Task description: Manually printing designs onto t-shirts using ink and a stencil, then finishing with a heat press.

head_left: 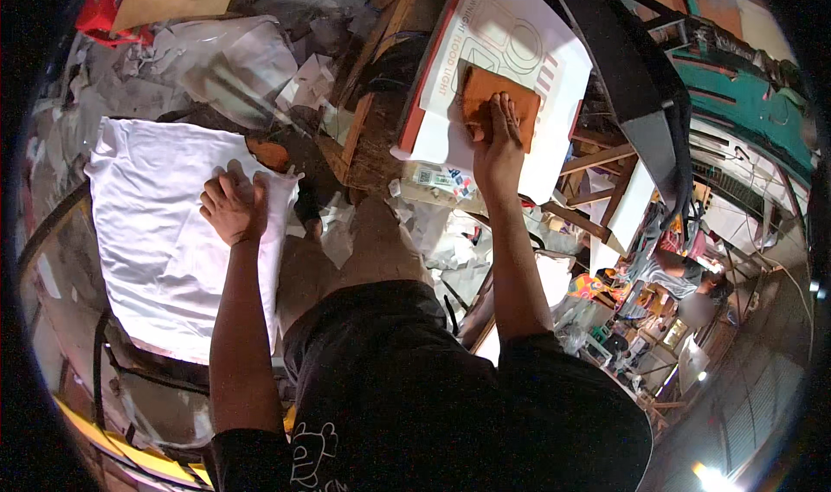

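Observation:
A white shirt-like cloth [164, 232] is spread at the left over a support that it mostly hides. My left hand [234, 208] is on its upper right part, fingers bent and gripping at the cloth. At the upper right, a white sheet with printed outlines and lettering [567, 55] covers a slanted, red-edged board [430, 46]. My right hand [498, 146] holds a flat, brown, roughly square piece [519, 94] against that sheet. Its fingers lie together on top, with the thumb by the lower left edge. I cannot tell what the brown piece is made of.
Crumpled clear plastic and paper scraps [229, 59] litter the floor ahead. A wooden frame [368, 102] stands between the two work spots. A black panel [658, 137] rises beyond the board. At the far right, another person [671, 271] is among cluttered goods.

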